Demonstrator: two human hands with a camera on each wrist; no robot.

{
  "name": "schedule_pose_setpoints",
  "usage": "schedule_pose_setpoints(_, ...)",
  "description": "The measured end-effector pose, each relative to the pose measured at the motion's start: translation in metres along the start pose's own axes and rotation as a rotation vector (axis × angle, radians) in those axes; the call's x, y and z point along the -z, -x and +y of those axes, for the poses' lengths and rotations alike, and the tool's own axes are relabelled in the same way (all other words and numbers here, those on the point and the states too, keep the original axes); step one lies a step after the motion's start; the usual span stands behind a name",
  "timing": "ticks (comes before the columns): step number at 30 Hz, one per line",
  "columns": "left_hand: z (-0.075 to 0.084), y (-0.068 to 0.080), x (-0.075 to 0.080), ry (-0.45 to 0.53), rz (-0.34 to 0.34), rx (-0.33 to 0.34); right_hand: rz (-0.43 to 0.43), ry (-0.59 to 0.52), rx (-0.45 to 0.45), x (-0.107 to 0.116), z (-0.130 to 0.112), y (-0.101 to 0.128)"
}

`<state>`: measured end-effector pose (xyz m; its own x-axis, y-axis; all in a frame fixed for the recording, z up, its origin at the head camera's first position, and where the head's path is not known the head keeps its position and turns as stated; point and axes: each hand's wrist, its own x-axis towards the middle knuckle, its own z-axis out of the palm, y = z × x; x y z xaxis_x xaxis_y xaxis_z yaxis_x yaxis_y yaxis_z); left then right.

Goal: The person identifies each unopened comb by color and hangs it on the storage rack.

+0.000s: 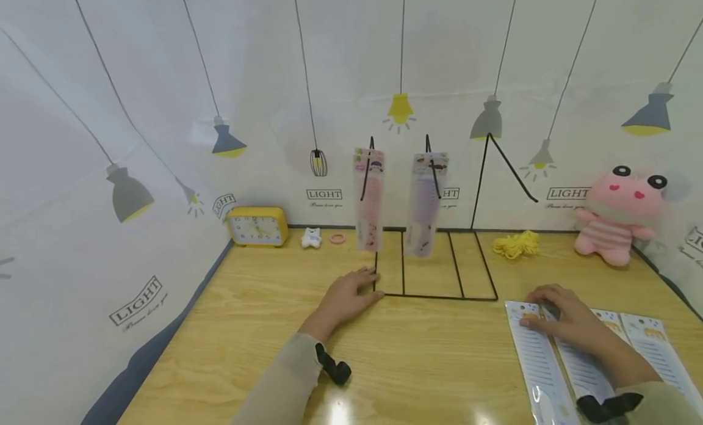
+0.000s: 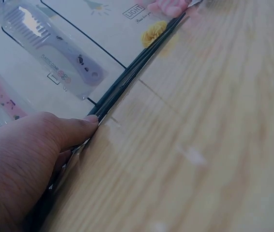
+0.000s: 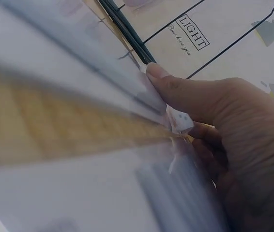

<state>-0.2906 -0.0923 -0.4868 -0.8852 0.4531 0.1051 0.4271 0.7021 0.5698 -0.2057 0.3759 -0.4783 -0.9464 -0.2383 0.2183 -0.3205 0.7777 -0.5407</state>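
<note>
My left hand (image 1: 346,297) rests at the front left corner of a black wire rack (image 1: 434,297), its thumb and fingertips touching the rods. From the rack's arms hang a packaged pink comb (image 1: 370,199) and a packaged purple comb (image 1: 425,199); a third arm on the right holds nothing. At the right, my right hand (image 1: 568,324) pinches the top end of a flat, clear-wrapped package with blue lines (image 1: 540,358). Its thumb shows along the edge in the right wrist view. Similar packages (image 1: 653,352) lie beside it, partly under the hand and forearm.
A yellow clock (image 1: 257,226), a small white figure (image 1: 310,237) and a pink ring (image 1: 337,238) stand or lie at the back left. Yellow yarn (image 1: 516,245) and a pink plush frog (image 1: 617,214) are at the back right. A printed cloth (image 1: 351,58) hangs behind the wooden table (image 1: 417,352).
</note>
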Motion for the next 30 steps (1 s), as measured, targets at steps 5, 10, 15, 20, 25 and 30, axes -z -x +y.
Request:
schedule_pose_setpoints(5,-0.001,-0.002,-0.001,-0.012,-0.002,-0.006,-0.005,0.005,-0.038,-0.001,0.001,0.001)
schedule_pose_setpoints(10,0.0,-0.002,-0.001,-0.021,-0.001,-0.007,-0.028,-0.012,-0.114,0.0,-0.003,0.002)
schedule_pose_setpoints(15,0.002,0.0,0.001,-0.023,-0.006,0.001,-0.007,-0.073,-0.208,0.002,-0.009,0.002)
schedule_pose_setpoints(20,0.001,-0.001,0.0,-0.01,-0.012,0.008,0.068,-0.105,-0.192,0.004,-0.01,0.003)
schedule_pose_setpoints(25,0.001,0.001,0.0,0.004,-0.014,0.017,0.139,-0.1,-0.201,0.003,-0.011,0.004)
schedule_pose_setpoints(30,0.001,0.001,0.001,0.005,-0.009,0.019,0.225,-0.129,-0.227,0.004,-0.01,0.003)
